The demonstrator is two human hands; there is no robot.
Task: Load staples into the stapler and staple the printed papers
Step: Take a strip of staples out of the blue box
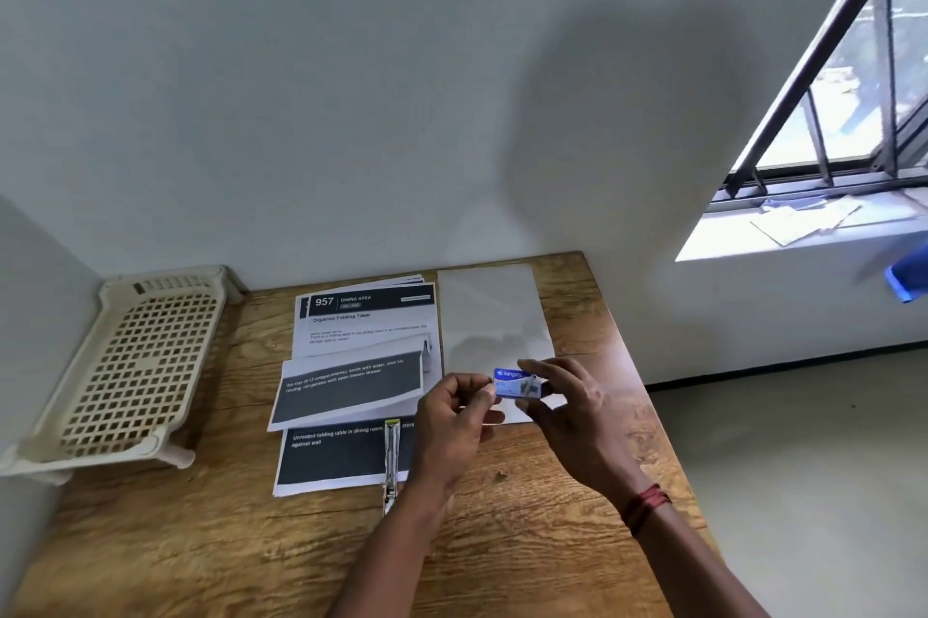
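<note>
A small blue and white staple box (518, 384) is held above the table between both hands. My right hand (567, 411) pinches its right end. My left hand (454, 411) has its fingertips closed on the box's left end. Whether the box is open I cannot tell. A slim silver stapler (391, 461) lies on the wooden table (211, 532), over the right edge of the printed papers (351, 366), just left of my left wrist. The printed papers lie spread in overlapping sheets with dark picture blocks. A blank white sheet (489, 316) lies to their right, under my hands.
A cream plastic perforated tray (135, 366) stands at the table's left, against the wall. The table's right edge drops to the floor. A window sill (803, 225) with loose papers and a blue object (906, 278) is at the far right.
</note>
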